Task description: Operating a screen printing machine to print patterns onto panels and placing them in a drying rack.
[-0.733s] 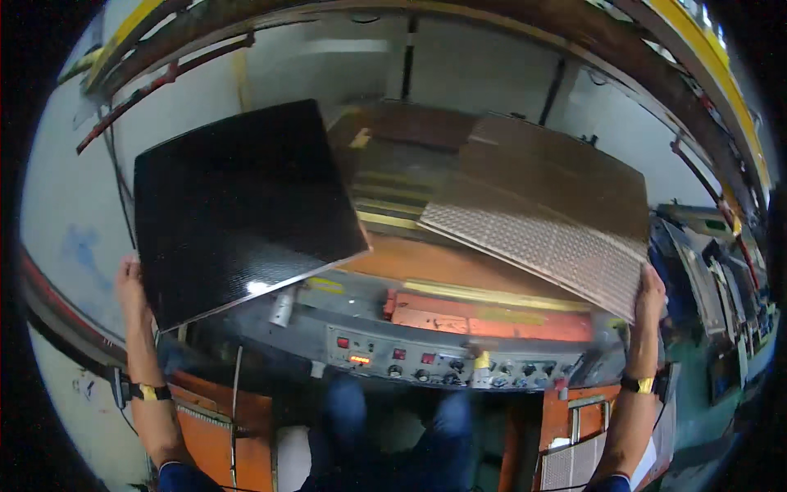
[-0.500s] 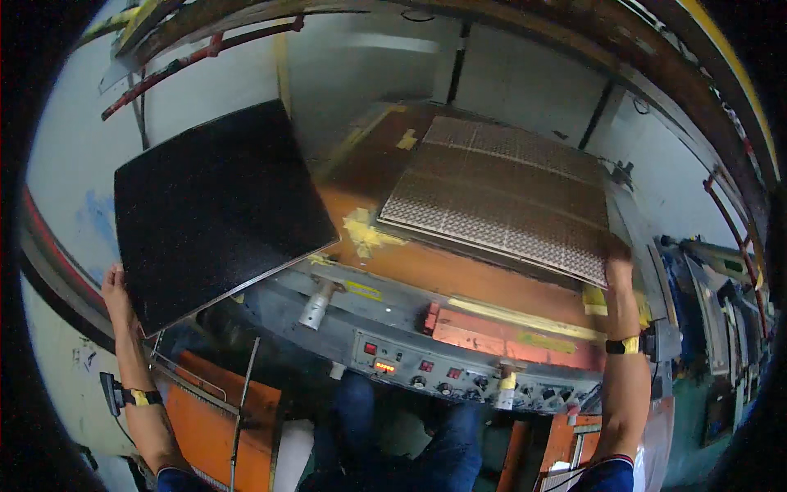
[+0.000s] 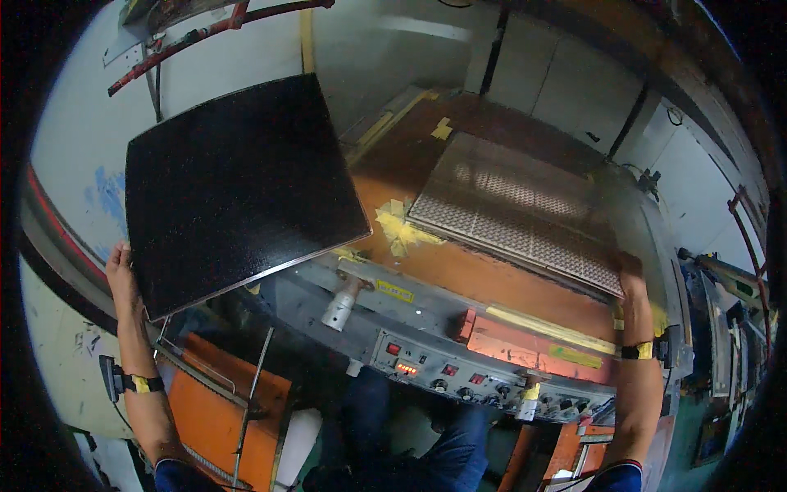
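Note:
My left hand grips the lower left edge of a large flat black panel, fingers curled behind it. The panel is held up on a slant at the left, overlapping the table's left end, with a thin pale rim along its near edge. At the right, my right hand is closed on the near right corner of a flat board with a textured, studded-looking surface. That board is over the orange-brown tabletop; whether it rests fully on it I cannot tell. Fingertips under both edges are hidden.
A control panel with knobs, red switches and a lit display runs along the machine front. Metal cylinders jut from it, near a copper-coloured bar. Yellow tape marks the tabletop. A red-brown rail hangs overhead; orange racks stand below.
The view has shifted, moving the scene rightward. Against the taped table, the textured board's far edge sits lower or nearer to me. Both hands keep their grips.

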Demonstrator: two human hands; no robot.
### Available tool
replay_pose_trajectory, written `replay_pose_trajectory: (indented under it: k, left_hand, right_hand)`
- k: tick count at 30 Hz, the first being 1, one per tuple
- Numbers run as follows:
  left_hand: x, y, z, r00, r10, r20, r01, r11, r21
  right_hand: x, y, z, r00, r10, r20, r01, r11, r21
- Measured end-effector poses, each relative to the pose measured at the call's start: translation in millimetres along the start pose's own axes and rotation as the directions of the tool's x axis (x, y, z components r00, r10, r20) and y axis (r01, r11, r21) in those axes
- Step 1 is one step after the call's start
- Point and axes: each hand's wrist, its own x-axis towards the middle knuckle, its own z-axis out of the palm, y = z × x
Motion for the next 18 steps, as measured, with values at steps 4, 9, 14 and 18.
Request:
replay_pose_trajectory:
  k: [4,9,14,18]
  left_hand:
    - [6,-8,12,1.000,-0.026,-0.012,0.025,0.997,-0.066]
    - [-4,5,8,0.999,-0.021,-0.029,0.019,0.997,-0.081]
    - [-5,7,5,1.000,-0.012,-0.011,0.011,0.997,-0.080]
    - [-3,6,3,1.000,-0.026,0.001,0.026,0.997,-0.079]
  right_hand:
    - [24,31,-41,0.998,-0.007,-0.056,0.001,0.994,-0.107]
    - [4,12,-21,0.999,-0.036,-0.020,0.032,0.981,-0.189]
    - [-42,-33,24,0.998,-0.053,0.025,0.057,0.985,-0.164]
    - [-6,-11,-10,0.998,-0.053,-0.016,0.043,0.927,-0.372]
